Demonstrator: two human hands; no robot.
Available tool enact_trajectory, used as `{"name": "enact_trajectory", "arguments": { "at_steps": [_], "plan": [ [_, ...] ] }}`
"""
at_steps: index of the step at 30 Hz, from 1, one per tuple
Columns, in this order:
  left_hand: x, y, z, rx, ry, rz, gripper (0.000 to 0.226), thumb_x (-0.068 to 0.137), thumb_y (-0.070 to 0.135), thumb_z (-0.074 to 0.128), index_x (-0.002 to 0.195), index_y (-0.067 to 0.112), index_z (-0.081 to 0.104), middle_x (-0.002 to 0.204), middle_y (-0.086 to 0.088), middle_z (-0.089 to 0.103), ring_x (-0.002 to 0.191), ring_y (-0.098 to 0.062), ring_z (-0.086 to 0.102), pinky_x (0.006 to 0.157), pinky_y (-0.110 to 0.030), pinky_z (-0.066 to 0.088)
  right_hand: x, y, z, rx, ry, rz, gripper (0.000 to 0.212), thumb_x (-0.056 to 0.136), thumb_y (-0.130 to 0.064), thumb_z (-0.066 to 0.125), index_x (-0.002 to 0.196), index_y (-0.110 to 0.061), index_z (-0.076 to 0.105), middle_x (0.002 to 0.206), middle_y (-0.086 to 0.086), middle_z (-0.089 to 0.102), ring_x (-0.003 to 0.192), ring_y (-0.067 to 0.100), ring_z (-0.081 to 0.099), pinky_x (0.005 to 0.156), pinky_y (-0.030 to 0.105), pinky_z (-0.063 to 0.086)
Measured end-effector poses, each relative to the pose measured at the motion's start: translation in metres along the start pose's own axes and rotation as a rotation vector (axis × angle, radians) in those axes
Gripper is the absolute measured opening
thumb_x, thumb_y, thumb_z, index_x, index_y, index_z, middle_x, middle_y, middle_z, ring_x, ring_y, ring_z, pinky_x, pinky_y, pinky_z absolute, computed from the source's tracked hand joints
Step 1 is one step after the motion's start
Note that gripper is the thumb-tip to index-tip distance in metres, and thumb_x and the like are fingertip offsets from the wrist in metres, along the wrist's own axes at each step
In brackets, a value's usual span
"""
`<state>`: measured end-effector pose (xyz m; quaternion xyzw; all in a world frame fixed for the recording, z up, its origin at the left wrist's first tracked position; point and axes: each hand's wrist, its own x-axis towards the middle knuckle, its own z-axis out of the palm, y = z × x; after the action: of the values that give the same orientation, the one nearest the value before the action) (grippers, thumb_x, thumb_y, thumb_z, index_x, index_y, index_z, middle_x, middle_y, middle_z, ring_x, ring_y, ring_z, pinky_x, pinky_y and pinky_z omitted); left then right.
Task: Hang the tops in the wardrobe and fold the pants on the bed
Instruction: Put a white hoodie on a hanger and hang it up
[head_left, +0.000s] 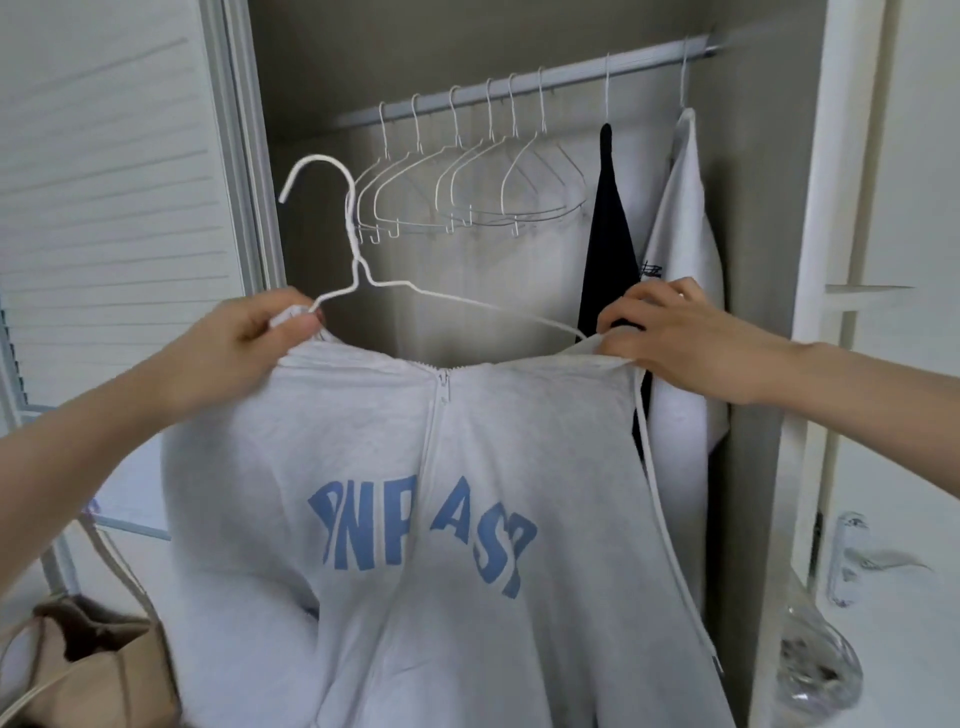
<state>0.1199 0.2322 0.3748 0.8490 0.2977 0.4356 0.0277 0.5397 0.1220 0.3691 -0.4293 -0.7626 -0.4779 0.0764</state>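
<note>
The left hand (249, 343) was raised in front of the open wardrobe (753, 312), fingers curled, pinching the left shoulder of the grey zip top (415, 493) together with the left arm of a white wire hanger (358, 270). The right hand (675, 338) was held at the same height, fingers curled, gripping the right shoulder edge of the garment where the hanger's right arm ended.

The hanger's hook stood upright above the collar, below the rail (519, 80) and not on it. Six empty hangers (467, 192) occupied the left and middle of the rail. A dark garment (605, 244) and a white garment (685, 249) hung at the right end, just behind the right hand. The louvred door (104, 182) bounded the opening on the left.

The top hung from both grips, zipper closed, blue lettering facing the camera, its body draping downward between the forearms. A tan bag (88, 670) sat at lower left.
</note>
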Motion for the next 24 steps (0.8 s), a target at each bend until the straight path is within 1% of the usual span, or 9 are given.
{"name": "enact_trajectory", "arguments": {
  "at_steps": [3, 6, 9, 12, 16, 18, 21, 22, 24],
  "plan": [
    [0.000, 0.008, -0.012, -0.094, -0.064, -0.067, 0.022, 0.091, 0.044, 0.053, 0.088, 0.032, 0.071, 0.079, 0.012, 0.071, 0.069, -0.001, 0.067, 0.056, -0.009, 0.050, 0.003, 0.002, 0.001, -0.025, -0.027, -0.060, 0.036, 0.078, -0.005, 0.066, 0.108, -0.024, 0.066, 0.121, 0.003, 0.058, 0.113, 0.036, 0.049, 0.085, 0.047, 0.038],
    [0.002, 0.008, -0.016, 0.091, -0.148, -0.061, 0.023, 0.087, 0.046, 0.053, 0.082, 0.030, 0.070, 0.075, 0.010, 0.068, 0.069, -0.007, 0.064, 0.060, -0.024, 0.051, 0.003, 0.008, -0.002, -0.031, -0.015, -0.075, 0.031, 0.083, -0.011, 0.065, 0.109, -0.026, 0.066, 0.123, 0.000, 0.057, 0.119, 0.034, 0.044, 0.091, 0.045, 0.032],
    [0.003, 0.001, -0.023, 0.168, -0.161, -0.068, 0.024, 0.088, 0.046, 0.052, 0.081, 0.029, 0.067, 0.073, 0.013, 0.066, 0.070, -0.004, 0.062, 0.059, -0.023, 0.049, 0.003, 0.013, -0.006, -0.059, 0.021, -0.127, 0.029, 0.081, -0.012, 0.065, 0.107, -0.025, 0.065, 0.122, 0.000, 0.058, 0.115, 0.033, 0.044, 0.087, 0.045, 0.034],
    [0.000, -0.002, -0.023, 0.322, -0.339, -0.003, 0.017, 0.093, 0.036, 0.056, 0.082, 0.030, 0.068, 0.072, 0.011, 0.064, 0.065, -0.008, 0.059, 0.058, -0.018, 0.046, 0.010, 0.018, -0.016, -0.074, 0.053, -0.151, 0.029, 0.082, -0.010, 0.066, 0.107, -0.024, 0.065, 0.124, -0.002, 0.059, 0.111, 0.033, 0.047, 0.081, 0.045, 0.037],
    [-0.005, 0.006, -0.005, 0.313, -0.480, 0.054, 0.020, 0.096, 0.028, 0.057, 0.079, 0.025, 0.066, 0.065, 0.010, 0.057, 0.059, -0.003, 0.051, 0.055, -0.013, 0.040, 0.029, 0.035, -0.039, -0.205, 0.055, -0.228, 0.032, 0.087, -0.012, 0.043, 0.107, -0.026, 0.063, 0.131, 0.002, 0.055, 0.110, 0.037, 0.047, 0.082, 0.046, 0.033],
    [-0.005, 0.020, 0.003, 0.188, -0.462, 0.070, 0.018, 0.094, 0.030, 0.059, 0.080, 0.021, 0.067, 0.062, 0.010, 0.055, 0.055, -0.001, 0.047, 0.053, -0.013, 0.038, 0.046, 0.037, -0.048, -0.170, 0.085, -0.110, 0.032, 0.083, -0.012, 0.045, 0.106, -0.023, 0.064, 0.129, 0.008, 0.051, 0.102, 0.036, 0.048, 0.077, 0.045, 0.038],
    [-0.001, 0.045, 0.016, -0.119, -0.271, 0.039, 0.020, 0.090, 0.032, 0.062, 0.083, 0.015, 0.070, 0.063, 0.004, 0.059, 0.056, -0.002, 0.048, 0.053, -0.014, 0.038, 0.076, 0.006, -0.046, 0.260, 0.117, 0.201, 0.031, 0.087, -0.008, 0.052, 0.112, -0.020, 0.066, 0.118, 0.010, 0.048, 0.093, 0.027, 0.049, 0.080, 0.049, 0.048],
    [0.001, 0.052, 0.019, -0.213, -0.178, 0.011, 0.019, 0.090, 0.032, 0.062, 0.085, 0.015, 0.071, 0.068, -0.001, 0.063, 0.060, -0.005, 0.053, 0.056, -0.017, 0.041, 0.084, -0.007, -0.042, 0.431, 0.034, 0.280, 0.037, 0.090, -0.008, 0.055, 0.122, -0.024, 0.061, 0.115, 0.009, 0.047, 0.093, 0.023, 0.050, 0.085, 0.046, 0.047],
    [0.002, 0.057, 0.023, -0.288, -0.027, -0.021, 0.017, 0.093, 0.030, 0.062, 0.086, 0.017, 0.071, 0.072, 0.003, 0.067, 0.065, -0.004, 0.058, 0.060, -0.013, 0.044, 0.089, -0.022, -0.034, 0.621, -0.230, 0.374, 0.063, 0.092, -0.017, 0.060, 0.144, -0.039, 0.032, 0.113, 0.005, 0.048, 0.096, 0.018, 0.052, 0.088, 0.036, 0.047]
  ]
}}
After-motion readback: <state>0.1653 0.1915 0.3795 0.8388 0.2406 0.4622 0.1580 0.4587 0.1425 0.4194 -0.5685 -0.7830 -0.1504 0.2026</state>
